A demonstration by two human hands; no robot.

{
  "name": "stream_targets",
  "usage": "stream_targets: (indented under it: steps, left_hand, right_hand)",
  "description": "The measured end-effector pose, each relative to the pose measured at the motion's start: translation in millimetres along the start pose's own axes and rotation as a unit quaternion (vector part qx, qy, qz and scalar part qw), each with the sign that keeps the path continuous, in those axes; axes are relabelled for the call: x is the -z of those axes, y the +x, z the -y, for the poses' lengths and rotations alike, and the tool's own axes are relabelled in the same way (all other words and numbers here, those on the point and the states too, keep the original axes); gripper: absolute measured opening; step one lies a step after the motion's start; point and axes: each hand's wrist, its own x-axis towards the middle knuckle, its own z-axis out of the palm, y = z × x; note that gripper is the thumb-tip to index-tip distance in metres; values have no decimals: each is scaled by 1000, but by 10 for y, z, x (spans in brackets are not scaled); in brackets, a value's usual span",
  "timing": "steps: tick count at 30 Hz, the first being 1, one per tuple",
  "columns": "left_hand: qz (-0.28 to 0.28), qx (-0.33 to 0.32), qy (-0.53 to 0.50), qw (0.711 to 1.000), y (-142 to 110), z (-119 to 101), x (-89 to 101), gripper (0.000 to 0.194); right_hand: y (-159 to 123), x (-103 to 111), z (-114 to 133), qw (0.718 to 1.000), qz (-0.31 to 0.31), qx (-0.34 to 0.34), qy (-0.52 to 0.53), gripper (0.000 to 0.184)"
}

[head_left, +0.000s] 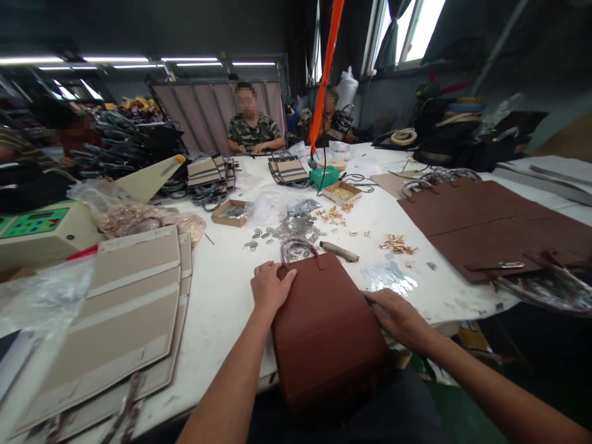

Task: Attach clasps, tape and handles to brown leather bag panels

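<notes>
A brown leather bag panel (326, 327) with a wrapped handle at its far end lies on the white table (222, 290) right in front of me. My left hand (269, 287) rests on its far left corner, fingers curled over the edge. On the panel's right edge sits my right hand (398, 317), fingers closed along the side of the panel. A small dark tool (340, 251) lies just beyond the panel.
Beige panels (124, 308) are stacked at left beside a green-faced machine (41, 231). Brown panels (490, 228) lie at right. Metal fittings (287, 228), gold clasps (396, 245) and small boxes (231, 211) are scattered mid-table. People sit at the far side and at the left.
</notes>
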Motion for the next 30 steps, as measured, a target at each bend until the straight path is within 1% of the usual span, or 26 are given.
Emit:
stream_targets:
  steps: [2,3,5,7,9,12,13,14,15,17,18,19,20,21,23,24,26,27,28,29,30]
  left_hand:
    - [-4,-7,-24,1000,40,20,-55,33]
    - [-9,-6,-33,999,48,30,-82,32]
    - [-16,-4,-33,999,49,49,-127,39]
    - [-23,-10,-20,999,42,62,-153,48]
    - [-35,-25,-18,999,27,68,-164,49]
    - [-86,-65,-38,993,-37,70,-151,52]
    - [-105,-82,-47,990,-74,70,-139,55]
    - [-122,-100,-56,986,-122,70,-121,56]
    - [-135,-117,-67,982,-180,71,-97,57]
    - [-149,-140,-94,974,-321,74,-38,56]
    - [-152,-141,-108,972,-400,78,-5,56]
    - [-153,-133,-122,972,-480,84,29,56]
    - [-150,-111,-135,973,-560,92,62,57]
    - [-143,-70,-148,976,-634,104,94,58]
    - [-117,57,-190,973,-768,148,155,65]
    - [-94,131,-222,962,-830,185,184,71]
    - [-49,260,-285,921,-956,300,238,82]
    - [-35,305,-303,902,-1024,375,261,86]
    - [-31,335,-310,889,-1094,453,277,89]
    - [-35,351,-310,883,-1162,527,286,91]
    - [-43,353,-310,882,-1223,587,287,92]
  right_hand:
    - [45,-33,10,1000,6,-14,-6,43]
    - [75,-55,10,1000,4,-23,-10,40]
    - [146,-86,-21,999,-3,-39,-21,34]
    - [235,-59,-104,998,-28,-43,-38,31]
    - [351,40,-221,993,-86,-47,-69,27]
    - [576,232,-321,966,-210,-65,-132,25]
    - [653,270,-300,960,-234,-73,-138,27]
    - [724,283,-246,960,-236,-85,-127,30]
    - [787,269,-162,967,-212,-102,-98,32]
    - [883,176,62,983,-113,-145,-11,34]
    - [917,113,183,984,-64,-164,35,34]
    - [942,54,298,981,-31,-176,76,34]
    - [959,7,404,977,-19,-184,108,34]
    - [968,-22,500,973,-24,-188,131,33]
    - [964,-18,678,968,-45,-184,163,28]
    - [951,8,768,968,-45,-170,176,26]
    - [909,81,959,973,-26,-111,201,31]
    - [882,114,1054,975,-10,-67,213,38]
    - [853,138,1141,976,1,-20,218,47]
    - [824,149,1212,976,3,26,215,55]
    - [793,148,1260,977,-3,59,204,61]
